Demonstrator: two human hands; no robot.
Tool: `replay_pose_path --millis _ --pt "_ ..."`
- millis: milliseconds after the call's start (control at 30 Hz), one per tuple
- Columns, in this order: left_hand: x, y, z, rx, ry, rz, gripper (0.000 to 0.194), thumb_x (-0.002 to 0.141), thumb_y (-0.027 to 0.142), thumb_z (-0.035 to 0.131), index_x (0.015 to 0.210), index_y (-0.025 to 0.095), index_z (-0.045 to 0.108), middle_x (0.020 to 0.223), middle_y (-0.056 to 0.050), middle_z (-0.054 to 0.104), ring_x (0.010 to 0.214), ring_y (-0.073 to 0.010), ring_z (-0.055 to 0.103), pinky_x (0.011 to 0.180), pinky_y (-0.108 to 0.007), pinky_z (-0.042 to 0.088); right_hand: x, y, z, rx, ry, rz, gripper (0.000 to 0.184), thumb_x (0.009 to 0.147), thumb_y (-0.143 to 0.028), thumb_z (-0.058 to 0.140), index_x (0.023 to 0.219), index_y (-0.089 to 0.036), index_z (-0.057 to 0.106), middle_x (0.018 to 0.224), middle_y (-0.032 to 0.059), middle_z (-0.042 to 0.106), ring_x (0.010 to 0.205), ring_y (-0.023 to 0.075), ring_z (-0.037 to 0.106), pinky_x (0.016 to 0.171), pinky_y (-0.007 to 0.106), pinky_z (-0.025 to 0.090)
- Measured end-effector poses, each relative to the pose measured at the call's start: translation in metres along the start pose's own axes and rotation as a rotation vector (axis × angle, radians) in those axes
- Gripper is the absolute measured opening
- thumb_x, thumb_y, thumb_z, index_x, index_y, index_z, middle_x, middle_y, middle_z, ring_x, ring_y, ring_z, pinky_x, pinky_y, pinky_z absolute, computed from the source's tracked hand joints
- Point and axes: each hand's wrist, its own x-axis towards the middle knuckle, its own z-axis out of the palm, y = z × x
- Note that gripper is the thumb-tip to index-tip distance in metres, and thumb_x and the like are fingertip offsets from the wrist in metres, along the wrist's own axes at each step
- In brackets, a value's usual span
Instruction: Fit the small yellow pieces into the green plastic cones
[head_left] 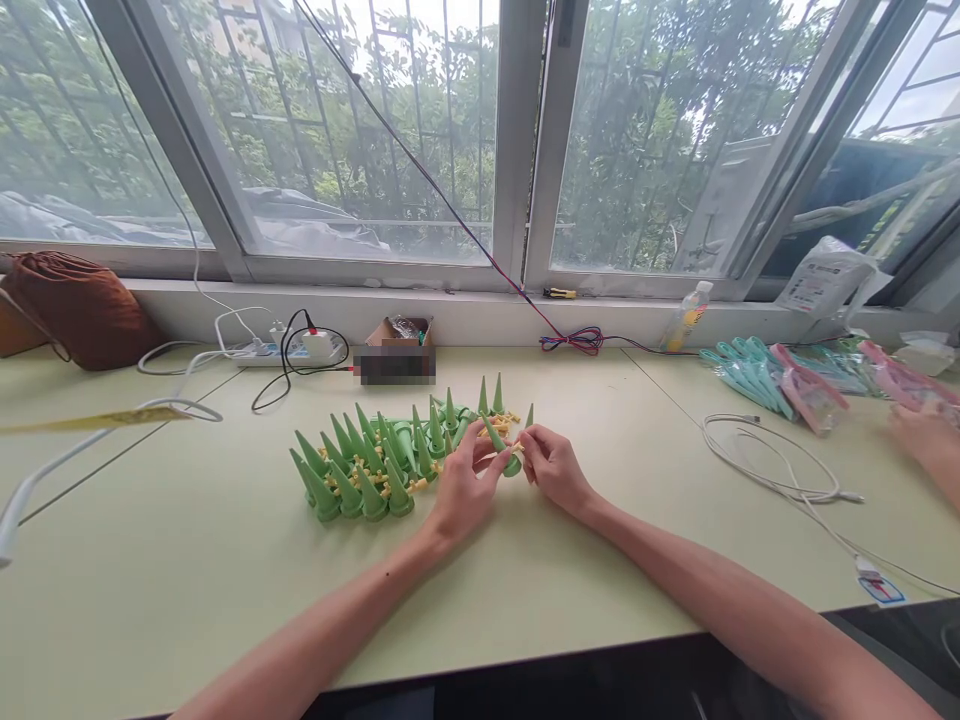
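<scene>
I find my two hands close together, just right of the cluster and above the table [585, 590]; my left hand [466, 478] is clamped on a green cone [496, 441], thumb and fingers on opposite sides, its tip up and leaning left; this grip appears chosen to steady the cone and leave its near face exposed. My right hand [553, 465] has its fingertips drawn together on a small yellow piece [517, 449] beside that cone; a fine pinch seems apt for so slight a part; whether the piece meets the cone I cannot tell, my fingers covering the spot.

Immediately to the left, more green cones [373, 495] stand mostly upright in rough rows, broad bases down, presumably because they balance best so; other yellow pieces [417, 485] lie among them, apparently within easy reach. One further green tip [529, 414] shows behind my right fingers; held or standing, I cannot determine. Well apart at right, a loose white cable [765, 478] lies outside the working area; another person's hand [930, 432] is beyond it.
</scene>
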Motion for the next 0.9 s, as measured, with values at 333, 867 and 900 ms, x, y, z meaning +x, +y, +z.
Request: replay_pose_path --millis 333,867,900 --pt "0.001 -0.001 -0.003 0.165 -0.060 0.097 0.017 0.090 0.032 0.059 0.099 0.019 0.068 0.095 -0.004 0.068 0.083 -0.0165 0.066 0.081 -0.034 0.059 0.000 0.002 -0.001 0.005 -0.044 0.022 0.037 0.094 -0.052 0.050 0.075 -0.020 0.050 0.045 -0.0081 0.041 0.038 0.0094 0.040 0.042 0.023 0.034" --pt "-0.004 0.003 -0.003 0.326 -0.082 0.265 0.021 0.090 0.034 0.061 0.075 0.019 0.060 0.074 -0.001 0.055 0.073 -0.0139 0.052 0.067 -0.027 0.054 0.001 -0.010 -0.001 -0.016 -0.084 0.038 0.050 0.090 -0.060 0.049 0.059 -0.021 0.042 0.044 -0.0062 0.039 0.042 0.0094 0.033 0.044 0.025 0.030" --pt "-0.004 0.003 -0.003 0.336 -0.084 0.282 0.022 0.090 0.035 0.061 0.075 0.019 0.060 0.074 -0.001 0.055 0.072 -0.0137 0.052 0.066 -0.027 0.054 0.001 -0.010 -0.001 -0.019 -0.087 0.034 0.051 0.090 -0.059 0.049 0.058 -0.021 0.042 0.044 -0.0059 0.039 0.042 0.0094 0.033 0.044 0.025 0.030"
